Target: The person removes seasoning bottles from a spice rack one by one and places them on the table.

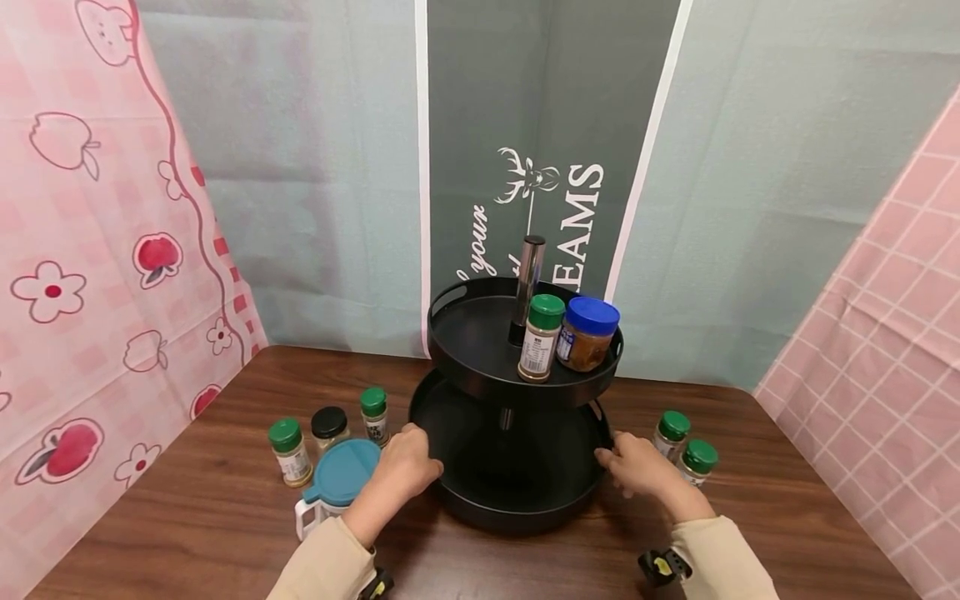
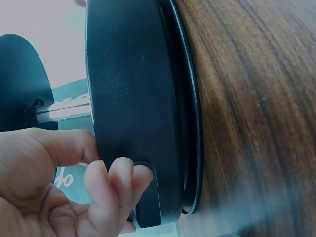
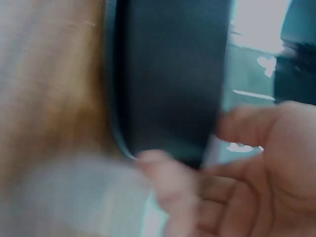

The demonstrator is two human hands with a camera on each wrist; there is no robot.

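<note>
A black two-tier round rack (image 1: 517, 508) with a metal centre post stands on the table. My left hand (image 1: 406, 461) grips the left side of its lower tray. In the left wrist view, the thumb (image 2: 79, 146) lies at the rim and curled fingers are against the outer wall by a handle slot. My right hand (image 1: 643, 468) holds the lower tray's right side, thumb at the rim and a fingertip near the base; the right wrist view is blurred. On the upper tray stand a green-capped spice jar (image 1: 538, 342) and a blue-lidded jar (image 1: 587, 337) of brown contents.
Left of the rack are green-capped spice jars (image 1: 292, 454) (image 1: 375, 417), a black-lidded jar (image 1: 330, 427) and a white container with a blue lid (image 1: 347, 472). Two green-capped jars (image 1: 672, 429) (image 1: 699, 460) stand beyond my right hand. Printed curtains hang behind the wooden table (image 1: 247, 467).
</note>
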